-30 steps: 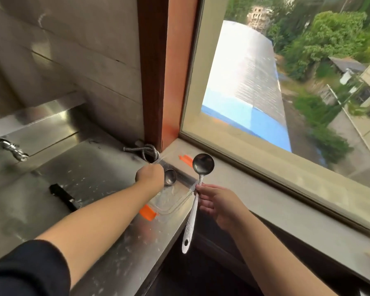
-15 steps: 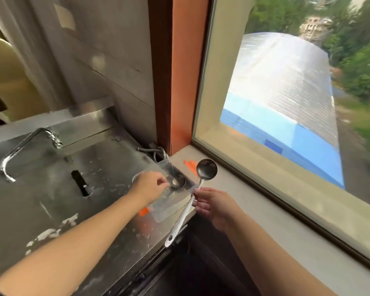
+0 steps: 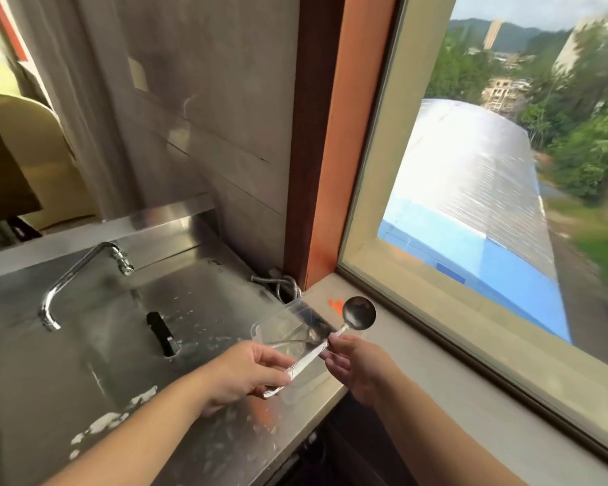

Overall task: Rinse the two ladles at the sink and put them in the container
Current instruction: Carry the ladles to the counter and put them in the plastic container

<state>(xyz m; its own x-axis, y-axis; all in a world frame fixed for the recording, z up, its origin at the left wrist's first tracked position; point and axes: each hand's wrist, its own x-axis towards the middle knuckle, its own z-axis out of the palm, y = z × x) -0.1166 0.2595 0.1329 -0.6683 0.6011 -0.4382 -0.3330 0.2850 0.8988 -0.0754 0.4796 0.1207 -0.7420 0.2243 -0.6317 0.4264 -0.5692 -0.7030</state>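
A steel ladle (image 3: pixel 358 313) is held over the counter's right end, bowl up and toward the window. My right hand (image 3: pixel 357 368) grips its handle near the middle. My left hand (image 3: pixel 250 375) pinches the lower end of that same handle. Just behind my hands a clear plastic container (image 3: pixel 278 322) stands on the steel counter. A second ladle (image 3: pixel 308 335) lies inside it, seen dimly through the plastic.
A chrome faucet (image 3: pixel 79 277) arches over the steel sink top (image 3: pixel 85 363) at left, which has a black slot (image 3: pixel 160 333) and wet patches. A braided hose (image 3: pixel 279 282) sits in the corner. The stone window sill (image 3: pixel 453 380) runs along the right, with orange tape (image 3: pixel 336 305) on it.
My left hand left the second ladle in the container and drew back to the handle end of the ladle in my right hand. The view swung up and left.
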